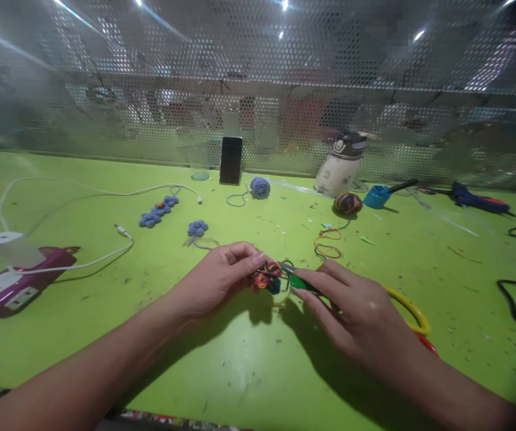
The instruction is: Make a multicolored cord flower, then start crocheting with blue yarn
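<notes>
My left hand (226, 272) pinches a small multicoloured crocheted flower (269, 277) in red, orange, yellow and dark blue. My right hand (348, 299) is closed around the green handle of a crochet hook (303, 282), whose metal tip meets the flower's right side. Multicoloured yarn (328, 245) runs from near my hands back to a multicoloured yarn ball (348, 205). On the table to the left lie a single purple crocheted flower (197, 228) and a joined strip of purple flowers (159, 211) with an orange spot.
Behind stand a phone (231, 160), a clear cup (200, 164), a purple yarn ball (260, 188) and a bottle (339, 167). A blue tape roll (377, 197) and glue gun (480, 199) lie right. A yellow loop handle (413, 311) shows beyond my right wrist; a power strip (29, 281) sits left.
</notes>
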### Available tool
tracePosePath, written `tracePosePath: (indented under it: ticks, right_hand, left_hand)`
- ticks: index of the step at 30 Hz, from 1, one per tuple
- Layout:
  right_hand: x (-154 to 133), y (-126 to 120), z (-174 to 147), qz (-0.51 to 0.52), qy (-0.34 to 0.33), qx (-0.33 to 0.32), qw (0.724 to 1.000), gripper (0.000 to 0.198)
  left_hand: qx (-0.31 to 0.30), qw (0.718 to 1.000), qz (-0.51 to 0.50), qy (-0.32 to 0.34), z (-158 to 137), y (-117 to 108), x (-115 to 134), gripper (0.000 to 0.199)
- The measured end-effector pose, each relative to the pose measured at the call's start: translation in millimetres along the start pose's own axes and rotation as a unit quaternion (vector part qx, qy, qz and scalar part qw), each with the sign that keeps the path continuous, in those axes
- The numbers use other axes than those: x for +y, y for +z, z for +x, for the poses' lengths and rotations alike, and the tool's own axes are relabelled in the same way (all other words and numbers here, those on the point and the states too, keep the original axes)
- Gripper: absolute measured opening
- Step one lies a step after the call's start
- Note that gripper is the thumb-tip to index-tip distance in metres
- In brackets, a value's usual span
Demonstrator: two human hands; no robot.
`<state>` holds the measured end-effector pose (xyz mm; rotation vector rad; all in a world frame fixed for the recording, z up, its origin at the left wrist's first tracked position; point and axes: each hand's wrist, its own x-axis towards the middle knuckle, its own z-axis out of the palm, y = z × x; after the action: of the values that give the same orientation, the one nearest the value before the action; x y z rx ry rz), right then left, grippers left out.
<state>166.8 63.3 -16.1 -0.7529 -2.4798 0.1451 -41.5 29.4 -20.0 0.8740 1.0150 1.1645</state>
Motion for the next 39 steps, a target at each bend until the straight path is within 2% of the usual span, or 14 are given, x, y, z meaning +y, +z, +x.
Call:
tracePosePath:
  ticks: [9,13,19,24,30,35,39]
  right_hand:
    - [-5,-4,-7,-0.18,-0.034,0.016,0.983,0.027]
    - [-8,-10,-8,-0.199,-0.063,0.018,0.978,0.028]
    - [-10,-20,-7,-0.193,-0.074,-0.018,0.978,0.03]
    - [-6,-29,-6,-0.139,-0.063,-0.096,0.984,0.025]
    - [1,-35,-1,-0.01,-0.026,-0.184,0.982,0.032]
    - [15,-34,8,0.131,-0.015,-0.273,0.953,0.031]
    - [26,-33,15,0.212,-0.033,-0.309,0.926,0.03]
  left_hand:
    - [0.021,0.998,0.054,0.006,1,-1,-2,0.022]
    - [0.03,0.996,0.086,0.004,1,2,-2,0.023]
    - [0.033,0.988,0.154,-0.002,-2,4,0,0.021]
    - [-0.019,0.984,0.177,0.013,-2,4,3,0.016]
    - [-0.091,0.973,0.211,-0.016,-4,3,3,0.02]
    - [-0.101,0.973,0.206,-0.024,-5,2,4,0.024]
    - [-0.118,0.976,0.185,-0.011,-6,0,5,0.022]
